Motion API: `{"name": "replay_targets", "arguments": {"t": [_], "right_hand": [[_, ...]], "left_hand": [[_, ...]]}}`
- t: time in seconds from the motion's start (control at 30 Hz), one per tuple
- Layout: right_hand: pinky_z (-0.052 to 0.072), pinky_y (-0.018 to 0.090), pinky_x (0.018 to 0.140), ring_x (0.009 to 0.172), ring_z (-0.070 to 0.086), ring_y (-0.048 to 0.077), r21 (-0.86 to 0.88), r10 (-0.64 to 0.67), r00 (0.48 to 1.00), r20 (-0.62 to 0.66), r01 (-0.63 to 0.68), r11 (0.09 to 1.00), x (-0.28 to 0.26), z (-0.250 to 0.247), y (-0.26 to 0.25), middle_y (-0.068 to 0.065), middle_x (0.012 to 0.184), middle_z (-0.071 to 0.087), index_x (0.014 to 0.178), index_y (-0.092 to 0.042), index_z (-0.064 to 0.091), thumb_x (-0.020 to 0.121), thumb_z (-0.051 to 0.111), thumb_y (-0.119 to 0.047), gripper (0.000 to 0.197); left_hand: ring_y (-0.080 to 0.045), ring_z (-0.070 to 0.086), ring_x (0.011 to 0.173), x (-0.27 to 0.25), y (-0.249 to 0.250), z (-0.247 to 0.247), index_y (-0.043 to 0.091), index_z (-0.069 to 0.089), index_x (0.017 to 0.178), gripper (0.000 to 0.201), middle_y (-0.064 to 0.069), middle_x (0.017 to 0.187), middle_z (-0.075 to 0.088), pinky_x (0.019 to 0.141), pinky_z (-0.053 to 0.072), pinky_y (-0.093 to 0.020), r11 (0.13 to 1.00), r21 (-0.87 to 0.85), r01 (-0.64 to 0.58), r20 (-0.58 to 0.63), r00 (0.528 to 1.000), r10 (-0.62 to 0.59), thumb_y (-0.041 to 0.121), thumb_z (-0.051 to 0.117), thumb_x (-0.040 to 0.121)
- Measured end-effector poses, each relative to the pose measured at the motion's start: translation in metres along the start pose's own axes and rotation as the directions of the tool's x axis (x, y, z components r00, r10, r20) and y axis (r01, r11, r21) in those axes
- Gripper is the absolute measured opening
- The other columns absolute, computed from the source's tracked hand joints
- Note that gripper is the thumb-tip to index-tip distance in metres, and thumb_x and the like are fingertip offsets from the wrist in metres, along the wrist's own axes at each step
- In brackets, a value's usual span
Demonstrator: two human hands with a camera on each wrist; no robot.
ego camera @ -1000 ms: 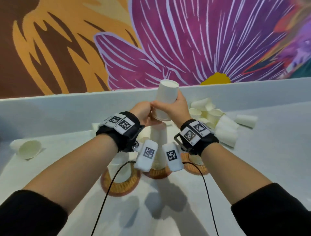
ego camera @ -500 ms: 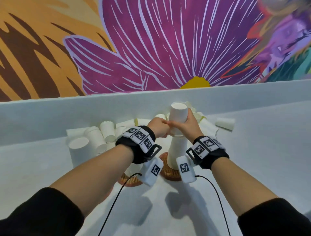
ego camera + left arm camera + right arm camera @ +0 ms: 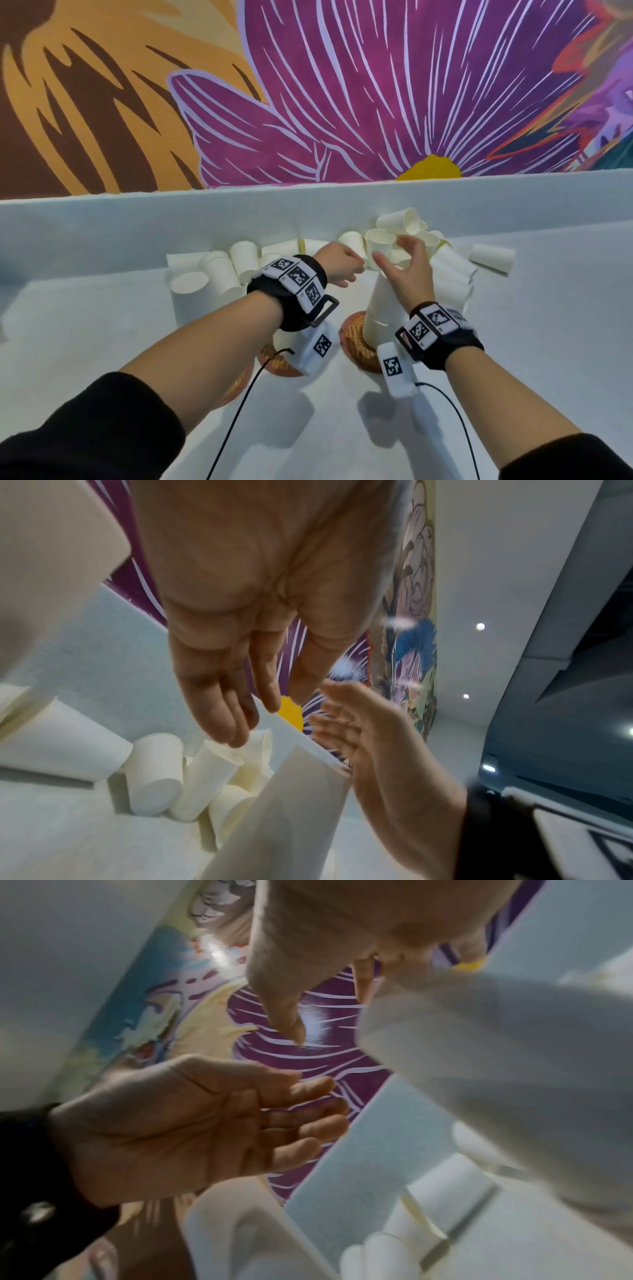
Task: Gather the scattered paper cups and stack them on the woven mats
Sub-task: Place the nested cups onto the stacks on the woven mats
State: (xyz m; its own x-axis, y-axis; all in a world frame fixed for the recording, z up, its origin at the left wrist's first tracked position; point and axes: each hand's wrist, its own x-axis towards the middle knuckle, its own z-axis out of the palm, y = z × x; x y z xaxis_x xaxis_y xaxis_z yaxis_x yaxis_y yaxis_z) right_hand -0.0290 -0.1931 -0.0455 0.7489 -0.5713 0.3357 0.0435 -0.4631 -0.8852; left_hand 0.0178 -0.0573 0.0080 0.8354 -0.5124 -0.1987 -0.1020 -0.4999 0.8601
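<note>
A stack of upside-down white paper cups (image 3: 382,308) stands on a round woven mat (image 3: 354,342) in the middle of the pale table. My right hand (image 3: 394,260) hovers over the stack's top, fingers spread and holding nothing. My left hand (image 3: 349,270) is just left of the stack with relaxed fingers, also holding nothing. In the left wrist view, my left hand (image 3: 246,696) and my right hand (image 3: 359,737) are both off the stack (image 3: 284,804). A second mat (image 3: 274,361) lies further left, its cup mostly hidden by my left wrist.
Loose cups (image 3: 407,229) are piled against the low back wall (image 3: 137,226) behind the stack. One cup (image 3: 491,257) lies on its side to the right. More cups (image 3: 219,274) crowd the back left. A third mat (image 3: 239,385) peeks from under my left forearm.
Both hands held a cup on top of the stack; it now sits nested there and both hands have let go and opened. The right hand has lifted slightly toward the pile.
</note>
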Motion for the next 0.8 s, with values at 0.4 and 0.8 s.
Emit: {"name": "replay_targets", "arguments": {"t": [0.4,0.8], "right_hand": [[0.051,0.026,0.077,0.085,0.061,0.018,0.16,-0.342,0.933,0.112,0.323,0.933,-0.019,0.108,-0.143,0.004,0.089,0.065,0.09,-0.008,0.062,0.086,0.05,-0.006,0.013],[0.045,0.032,0.089,0.104,0.057,0.024,-0.014,-0.259,0.749,0.61,0.338,0.941,-0.103,0.28,-0.224,0.012,0.114,0.061,0.103,-0.006,0.064,0.084,0.061,-0.028,0.029]], "left_hand": [[-0.013,0.061,0.061,-0.062,-0.004,-0.122,0.004,0.066,0.099,0.021,-0.005,0.074,0.064,0.053,0.051,-0.018,0.99,-0.053,-0.13,-0.171,0.978,0.119,0.001,0.048,0.089],[-0.02,0.06,0.072,-0.111,-0.169,-0.295,0.011,0.066,0.092,0.009,-0.008,0.081,0.063,0.058,0.045,-0.023,0.943,0.189,0.275,-0.549,0.825,-0.131,0.013,0.059,0.088]]}}
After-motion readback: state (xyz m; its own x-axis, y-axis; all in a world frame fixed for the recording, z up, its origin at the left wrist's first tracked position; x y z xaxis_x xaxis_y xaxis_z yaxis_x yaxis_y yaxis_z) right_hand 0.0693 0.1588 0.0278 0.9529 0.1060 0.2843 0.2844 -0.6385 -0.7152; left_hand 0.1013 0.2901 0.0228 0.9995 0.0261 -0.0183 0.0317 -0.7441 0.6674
